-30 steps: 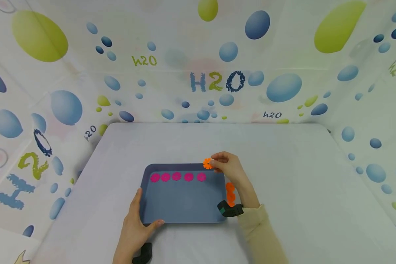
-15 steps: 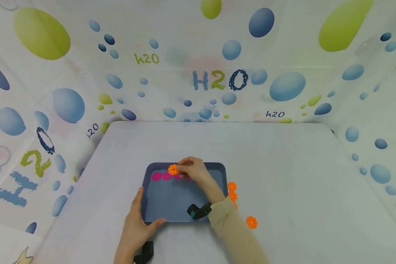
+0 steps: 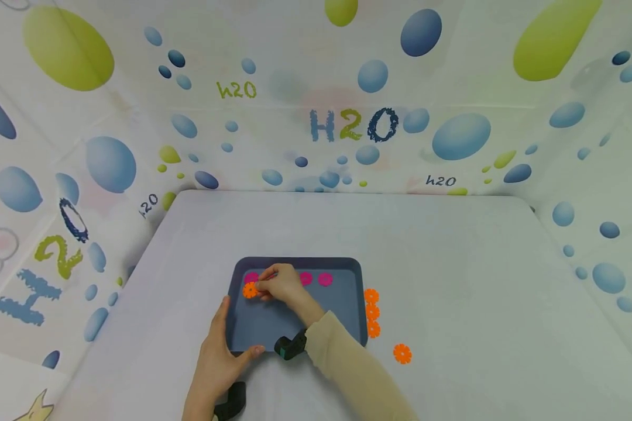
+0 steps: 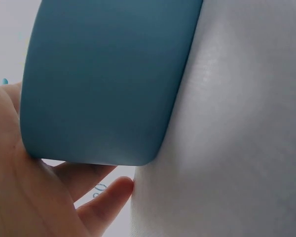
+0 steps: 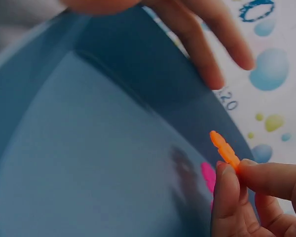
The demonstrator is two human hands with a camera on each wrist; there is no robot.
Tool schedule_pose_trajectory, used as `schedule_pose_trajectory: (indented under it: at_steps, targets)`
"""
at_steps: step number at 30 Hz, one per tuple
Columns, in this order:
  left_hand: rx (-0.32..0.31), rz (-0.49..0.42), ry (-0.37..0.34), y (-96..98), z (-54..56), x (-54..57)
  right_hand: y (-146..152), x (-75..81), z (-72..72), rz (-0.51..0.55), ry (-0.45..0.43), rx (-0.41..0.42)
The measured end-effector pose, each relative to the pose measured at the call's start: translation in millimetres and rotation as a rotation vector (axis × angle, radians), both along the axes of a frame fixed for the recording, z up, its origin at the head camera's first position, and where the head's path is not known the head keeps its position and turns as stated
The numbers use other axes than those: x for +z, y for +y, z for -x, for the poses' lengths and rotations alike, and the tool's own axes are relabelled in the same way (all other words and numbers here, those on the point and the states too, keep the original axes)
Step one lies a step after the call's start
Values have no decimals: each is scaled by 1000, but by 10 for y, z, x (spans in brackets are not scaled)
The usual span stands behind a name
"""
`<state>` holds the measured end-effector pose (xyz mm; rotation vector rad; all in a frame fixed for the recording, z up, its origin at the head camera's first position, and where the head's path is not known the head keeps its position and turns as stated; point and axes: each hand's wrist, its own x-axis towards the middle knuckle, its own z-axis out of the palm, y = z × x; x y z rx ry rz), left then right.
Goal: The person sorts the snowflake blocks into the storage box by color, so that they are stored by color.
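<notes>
A blue-grey tray lies on the white table. My left hand holds its near left corner, thumb at the front rim and fingers along the left wall outside. Between thumb and fingertips, my right hand pinches an orange flower-shaped disc. In the right wrist view the orange disc is seen edge-on, above the tray floor. A row of pink discs lies along the tray's far side; the right hand hides some of them. The left wrist view shows the tray's outside against the left palm.
Several orange flower discs form a column just outside the tray's right wall. Another orange disc lies apart, nearer to me. A patterned sheet rises behind the table and on both sides.
Carrying the orange disc, my right hand has moved left from the tray's far right corner, then down to just in front of the leftmost pink disc. My left hand stays at the corner.
</notes>
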<state>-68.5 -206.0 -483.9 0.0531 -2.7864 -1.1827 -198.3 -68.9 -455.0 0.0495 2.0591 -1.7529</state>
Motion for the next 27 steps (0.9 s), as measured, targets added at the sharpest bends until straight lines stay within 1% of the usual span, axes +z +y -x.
schedule_pose_trajectory:
  at_steps: [6, 14, 22, 27]
  targets:
    - [-9, -7, 8, 6, 8, 5, -77, -38, -8, -49, -19, -20]
    - [-10, -22, -2, 12, 10, 23, -109, -71, -6, -85, -7, -34]
    - [-9, -16, 17, 23, 10, 19, -90, -48, -12, -53, -18, -23]
    - [-6, -17, -6, 13, 3, 30, -36, 6, -14, -3, -12, 12]
